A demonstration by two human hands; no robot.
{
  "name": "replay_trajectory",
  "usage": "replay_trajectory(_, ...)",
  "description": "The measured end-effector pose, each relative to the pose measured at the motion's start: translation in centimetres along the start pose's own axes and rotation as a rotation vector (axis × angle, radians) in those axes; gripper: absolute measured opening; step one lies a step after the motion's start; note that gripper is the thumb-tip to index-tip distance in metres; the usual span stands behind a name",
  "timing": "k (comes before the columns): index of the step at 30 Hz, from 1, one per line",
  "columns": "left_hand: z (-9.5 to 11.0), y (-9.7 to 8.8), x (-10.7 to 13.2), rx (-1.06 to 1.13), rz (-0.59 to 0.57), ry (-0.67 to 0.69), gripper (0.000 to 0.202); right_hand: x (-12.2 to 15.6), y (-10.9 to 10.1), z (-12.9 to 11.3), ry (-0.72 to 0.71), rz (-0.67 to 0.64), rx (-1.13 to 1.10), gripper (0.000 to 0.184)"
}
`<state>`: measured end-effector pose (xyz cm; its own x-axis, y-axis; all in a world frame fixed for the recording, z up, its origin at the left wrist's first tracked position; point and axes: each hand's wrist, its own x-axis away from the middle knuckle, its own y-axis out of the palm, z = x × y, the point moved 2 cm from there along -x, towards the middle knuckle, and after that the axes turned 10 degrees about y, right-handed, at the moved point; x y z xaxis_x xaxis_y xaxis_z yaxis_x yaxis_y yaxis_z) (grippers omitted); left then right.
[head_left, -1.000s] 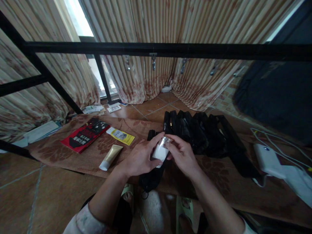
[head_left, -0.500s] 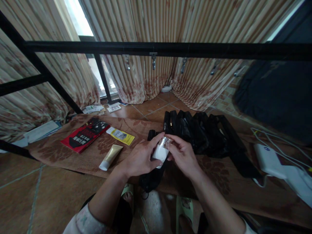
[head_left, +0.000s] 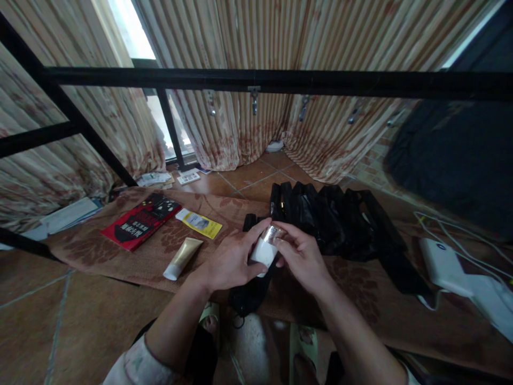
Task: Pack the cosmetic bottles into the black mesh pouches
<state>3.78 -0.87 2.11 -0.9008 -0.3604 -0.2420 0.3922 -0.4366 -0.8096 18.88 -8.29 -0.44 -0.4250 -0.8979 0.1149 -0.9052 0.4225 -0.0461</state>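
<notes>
My left hand [head_left: 230,262] wraps round a small white bottle [head_left: 263,251] with a shiny silver cap [head_left: 271,233], held above the brown patterned cloth [head_left: 132,256]. My right hand [head_left: 302,256] pinches the silver cap from the right side with thumb and fingers. Just behind the hands lies a black multi-pocket hanging organiser [head_left: 336,219]. A black pouch [head_left: 248,294] lies beneath the bottle.
On the cloth to the left lie a gold tube with a white cap [head_left: 182,258], a yellow sachet [head_left: 199,222] and a red book [head_left: 140,220]. A white power bank with cables [head_left: 444,259] lies at the right. A black metal frame bar [head_left: 256,80] crosses overhead; curtains hang behind.
</notes>
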Motion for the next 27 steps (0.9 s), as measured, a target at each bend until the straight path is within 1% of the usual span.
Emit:
replay_trajectory(4,-0.04,0.02,-0.02,-0.005,-0.003,0.001,0.090,-0.06,0.03,-0.01,0.004,0.042,-0.022,0.036)
replay_trajectory(9,0.08,-0.08,-0.04,-0.003,-0.007,0.001,0.089,-0.04,0.06,0.05,0.000,-0.003,-0.016,0.036)
replay_trajectory(14,0.07,-0.08,-0.04,0.003,-0.003,0.005,0.089,-0.04,0.02,0.02,0.019,0.041,-0.024,0.036)
replay_trajectory(19,0.04,-0.06,0.02,-0.010,-0.005,0.006,0.087,-0.04,0.08,0.06,0.018,0.008,-0.004,0.038)
replay_trajectory(24,0.09,-0.10,-0.02,-0.003,-0.006,0.002,0.088,0.08,0.28,-0.16,0.028,0.079,-0.025,0.035)
replay_trajectory(27,0.06,-0.12,-0.02,0.009,-0.003,0.005,0.088,0.20,0.38,-0.36,0.018,0.066,-0.009,0.035)
